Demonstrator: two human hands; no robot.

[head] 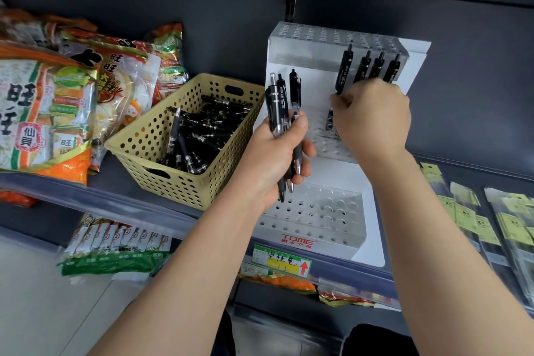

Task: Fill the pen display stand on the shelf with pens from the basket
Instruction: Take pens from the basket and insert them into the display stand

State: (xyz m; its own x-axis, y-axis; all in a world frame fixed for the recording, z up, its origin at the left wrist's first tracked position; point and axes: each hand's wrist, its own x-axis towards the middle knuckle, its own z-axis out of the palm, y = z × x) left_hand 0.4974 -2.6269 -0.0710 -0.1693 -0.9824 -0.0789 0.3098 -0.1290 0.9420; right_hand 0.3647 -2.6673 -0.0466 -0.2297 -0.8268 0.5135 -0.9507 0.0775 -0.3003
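**Two hands loading black pens into a white display stand**

At nine o'clock in the view, rice-cracker snack bags (43, 113) lie on a dark shelf (121, 173). Just right of them, a yellow perforated basket (135, 139) holds a heap of black pens (202, 136). At the centre, the left hand (277, 153) has its fingers curled around a bunch of black pens (281, 107), held upright. The white tiered TOME pen display stand (326, 211) stands on the shelf at the basket's three o'clock, just beside it. At one o'clock, the right hand (372, 118), fingers curled, pinches the lower barrel of one pen (345, 72) in the top tier. Three standing pens (375, 66) are at that pen's three o'clock.
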